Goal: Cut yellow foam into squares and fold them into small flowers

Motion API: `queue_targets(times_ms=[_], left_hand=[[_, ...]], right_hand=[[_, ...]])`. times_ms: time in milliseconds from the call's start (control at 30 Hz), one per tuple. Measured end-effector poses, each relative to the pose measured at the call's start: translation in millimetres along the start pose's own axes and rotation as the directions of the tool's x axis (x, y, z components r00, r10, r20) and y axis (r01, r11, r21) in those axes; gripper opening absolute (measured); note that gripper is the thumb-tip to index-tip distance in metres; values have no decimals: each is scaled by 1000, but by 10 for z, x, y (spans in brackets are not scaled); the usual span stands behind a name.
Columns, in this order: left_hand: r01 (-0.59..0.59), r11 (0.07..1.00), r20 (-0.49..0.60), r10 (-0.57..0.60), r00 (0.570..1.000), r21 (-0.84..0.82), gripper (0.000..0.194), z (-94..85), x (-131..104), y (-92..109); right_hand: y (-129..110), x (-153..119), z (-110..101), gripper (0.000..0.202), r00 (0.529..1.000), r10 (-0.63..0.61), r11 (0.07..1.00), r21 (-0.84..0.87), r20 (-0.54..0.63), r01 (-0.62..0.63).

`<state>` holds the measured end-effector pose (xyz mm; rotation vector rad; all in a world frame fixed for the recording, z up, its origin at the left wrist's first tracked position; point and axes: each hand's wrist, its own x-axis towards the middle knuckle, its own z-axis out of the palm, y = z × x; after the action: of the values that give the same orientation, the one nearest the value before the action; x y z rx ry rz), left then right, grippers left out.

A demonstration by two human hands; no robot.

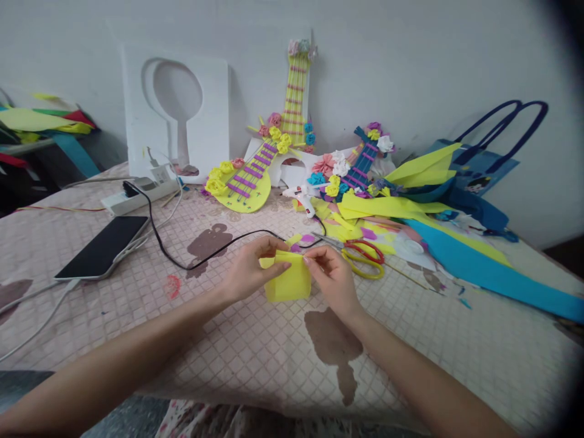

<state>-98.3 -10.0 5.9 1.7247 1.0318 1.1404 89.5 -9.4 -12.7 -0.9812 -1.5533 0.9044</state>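
I have the yellow paper (288, 285) pinched along its top edge, left grip (275, 258) and right grip (309, 260) both closed on it, the sheet hanging between them above the bench (214, 353).

A cloth-covered table (219, 347) is filling the frame's lower part. At left, a phone (103, 248) is lying below a power strip (146, 196). Toward the upper centre, a yellow guitar (250, 190) is resting left of a glue gun (300, 196); scissors (367, 258) are lying right of centre. Blue paper (493, 267) is stretching toward the right edge, and a bag (490, 167), dimmer there, seems to be standing at upper right.
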Motion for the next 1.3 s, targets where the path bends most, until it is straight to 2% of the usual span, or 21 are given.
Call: queue_targets(times_ms=[100,300,433,600,767,967,1133,1233,1300], left_hand=[[25,1000,13,-25,1000,6,36,34,-10,38],[69,993,-30,-66,997,96,25,68,-19,63],[79,996,-23,-78,997,39,21,50,-8,27],[110,990,54,-105,993,-87,26,15,13,-39],[92,995,64,-90,994,-38,30,-31,30,-21],[211,962,148,-186,971,-171,38,-39,22,24],[236,966,85,-228,970,-104,34,-20,20,-48],[255,959,62,-249,966,-123,33,-23,22,-52],[265,956,51,-261,964,-128,34,-26,22,-41]], right_hand=[[-13,-11,13,5,1000,-19,1000,-14,20,19],[-44,-35,36,3,997,-52,997,-47,54,55],[-49,-27,43,4,997,-45,999,-23,57,46],[-44,-14,37,6,998,31,999,41,52,-33],[-46,-13,22,9,994,103,989,105,40,-107],[-25,5,-3,14,985,171,968,180,26,-173],[-21,19,7,17,977,207,950,229,52,-214],[-49,24,16,26,961,258,901,335,97,-275],[-61,26,14,27,954,269,889,346,133,-299]])
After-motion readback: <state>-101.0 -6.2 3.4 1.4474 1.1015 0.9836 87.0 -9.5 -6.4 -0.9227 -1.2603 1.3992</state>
